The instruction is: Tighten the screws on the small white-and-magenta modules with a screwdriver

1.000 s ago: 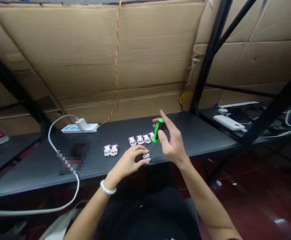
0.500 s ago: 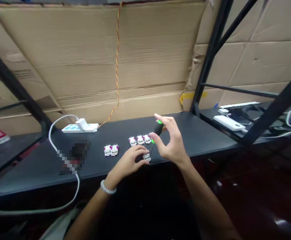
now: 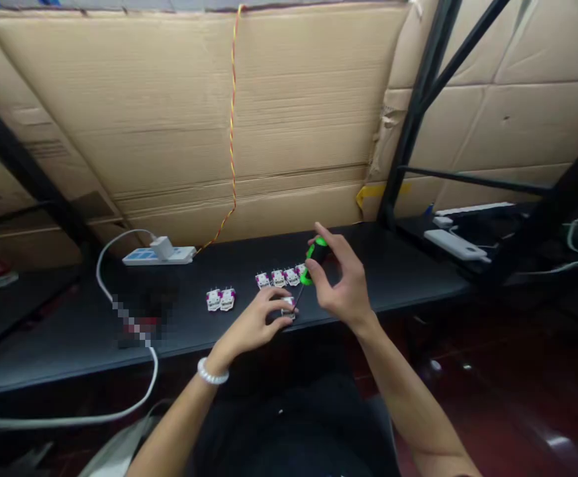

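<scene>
My right hand point(image 3: 343, 281) grips the green and black handle of a screwdriver point(image 3: 315, 257) between thumb and fingers. The thin shaft slants down to a small white and purple part point(image 3: 288, 308) near the table's front edge. Thumb and fingers of my left hand point(image 3: 261, 318) close around that part and hold it against the black tabletop. Just behind stands a row of several like white and purple parts point(image 3: 279, 277), the rightmost partly hidden by the screwdriver. Two more such parts point(image 3: 220, 299) sit side by side to the left.
A white power strip point(image 3: 182, 255) with a plugged-in charger point(image 3: 162, 247) lies at the back left. Its white cable point(image 3: 100, 271) runs over the table's front edge. Cardboard point(image 3: 308, 106) walls the back, and black metal posts point(image 3: 410, 126) rise at the sides.
The screwdriver's handle has turned and tilted in my right fingers, showing more green. Its tip and the small part in my left hand have shifted slightly left.
</scene>
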The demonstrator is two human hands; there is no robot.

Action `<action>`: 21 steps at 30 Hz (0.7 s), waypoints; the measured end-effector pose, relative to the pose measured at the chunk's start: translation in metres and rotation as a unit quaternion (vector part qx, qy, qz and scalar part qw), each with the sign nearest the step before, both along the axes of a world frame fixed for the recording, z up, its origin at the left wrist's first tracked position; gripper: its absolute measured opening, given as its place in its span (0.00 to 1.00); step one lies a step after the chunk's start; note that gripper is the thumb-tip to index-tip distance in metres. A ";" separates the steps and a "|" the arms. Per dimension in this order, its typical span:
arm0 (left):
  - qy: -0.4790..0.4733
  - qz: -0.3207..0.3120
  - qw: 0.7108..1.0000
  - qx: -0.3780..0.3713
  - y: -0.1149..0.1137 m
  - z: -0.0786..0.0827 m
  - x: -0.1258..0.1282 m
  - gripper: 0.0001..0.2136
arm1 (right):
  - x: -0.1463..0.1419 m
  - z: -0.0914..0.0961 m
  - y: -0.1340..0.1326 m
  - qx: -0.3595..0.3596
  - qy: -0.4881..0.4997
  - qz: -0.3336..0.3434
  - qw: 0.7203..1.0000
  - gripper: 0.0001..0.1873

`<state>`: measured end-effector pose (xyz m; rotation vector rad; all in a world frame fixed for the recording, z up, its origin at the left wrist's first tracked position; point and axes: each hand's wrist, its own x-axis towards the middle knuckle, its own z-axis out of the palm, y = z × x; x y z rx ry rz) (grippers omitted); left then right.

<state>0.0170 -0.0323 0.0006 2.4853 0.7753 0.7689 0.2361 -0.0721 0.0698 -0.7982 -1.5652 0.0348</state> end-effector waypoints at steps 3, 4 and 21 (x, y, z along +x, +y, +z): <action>-0.007 0.006 1.000 -0.008 0.000 0.001 0.000 0.06 | 0.002 0.001 -0.001 0.008 0.010 0.001 1.000 0.30; -0.009 0.006 1.000 -0.008 0.000 0.001 0.001 0.06 | 0.003 0.001 -0.001 0.008 0.012 0.001 1.000 0.30; -0.077 0.078 0.994 0.017 0.002 0.020 0.035 0.05 | 0.037 0.008 0.001 0.021 0.063 -0.079 0.995 0.29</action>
